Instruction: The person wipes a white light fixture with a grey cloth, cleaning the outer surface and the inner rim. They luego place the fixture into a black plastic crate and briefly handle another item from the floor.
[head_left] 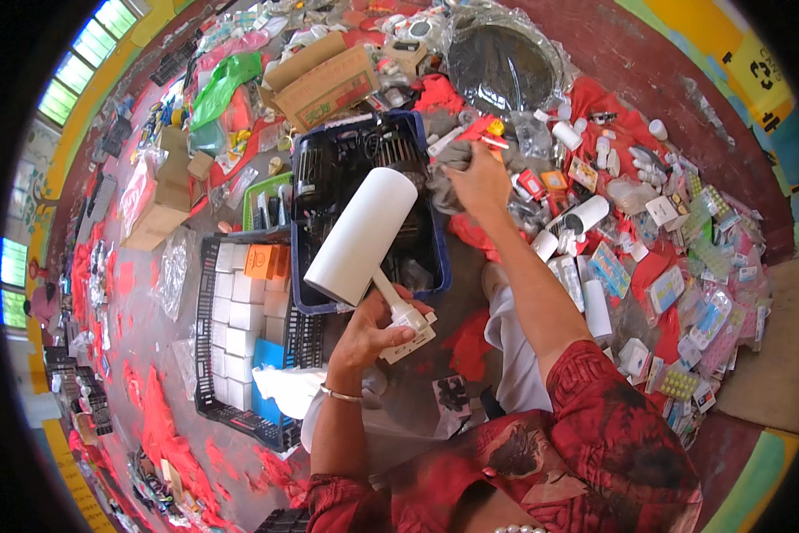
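A person's left hand (370,330) grips the bracket end of a white cylindrical spotlight (362,236), holding it up over the near edge of a blue crate (441,266), seemingly to inspect it. Its long axis slants from lower right to upper left... rather, up and rightward, wide end farthest. The right hand (481,180) pinches grey cloth (448,164) at the crate's far right corner.

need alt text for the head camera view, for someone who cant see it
A person's left hand holds up a white cylindrical lamp by its bracket, while the right hand reaches to a grey cloth beside a blue crate of dark parts. Small boxes and packets litter the floor around.
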Demonstrator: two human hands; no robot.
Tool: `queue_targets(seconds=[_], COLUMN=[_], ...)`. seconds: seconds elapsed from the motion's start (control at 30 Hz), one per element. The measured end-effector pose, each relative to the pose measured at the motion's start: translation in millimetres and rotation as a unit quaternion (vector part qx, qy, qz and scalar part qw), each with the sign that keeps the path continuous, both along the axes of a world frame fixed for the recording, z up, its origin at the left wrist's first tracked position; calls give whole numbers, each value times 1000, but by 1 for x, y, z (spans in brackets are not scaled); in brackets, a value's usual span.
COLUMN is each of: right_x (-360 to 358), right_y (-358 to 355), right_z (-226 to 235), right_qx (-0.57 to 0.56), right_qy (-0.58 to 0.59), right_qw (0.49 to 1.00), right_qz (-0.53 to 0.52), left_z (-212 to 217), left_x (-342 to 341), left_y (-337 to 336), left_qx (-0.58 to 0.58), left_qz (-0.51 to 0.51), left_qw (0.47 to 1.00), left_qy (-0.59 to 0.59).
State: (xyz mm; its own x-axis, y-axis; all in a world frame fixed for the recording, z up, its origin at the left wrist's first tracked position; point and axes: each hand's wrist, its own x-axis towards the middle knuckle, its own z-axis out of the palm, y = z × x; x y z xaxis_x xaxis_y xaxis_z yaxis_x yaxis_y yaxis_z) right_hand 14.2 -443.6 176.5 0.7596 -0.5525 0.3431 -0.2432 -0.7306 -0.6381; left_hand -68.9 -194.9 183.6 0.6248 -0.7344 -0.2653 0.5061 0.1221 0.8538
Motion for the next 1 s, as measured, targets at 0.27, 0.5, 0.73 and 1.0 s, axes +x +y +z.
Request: queue_targets(seconds=[0.27,0.5,0.73,1.0], right_x=[-23,-50,-64,-76], right_y=[-4,41,65,79], right_z=[-5,9,-43,-18], right_qx=[813,826,841,850], right_qy=[22,70,133,81], right_qw=[560,518,458,360], right_qz=[157,212,256,377], left_z=[-9,-22,-10,108], left_x=[14,19,19,2], left_y=[-9,15,17,-17], left_qx=[218,489,676,679], left_qz=[110,172,66,-39], left_qw=[895,577,312,78], left_qy=[-374,-632,-664,-729])
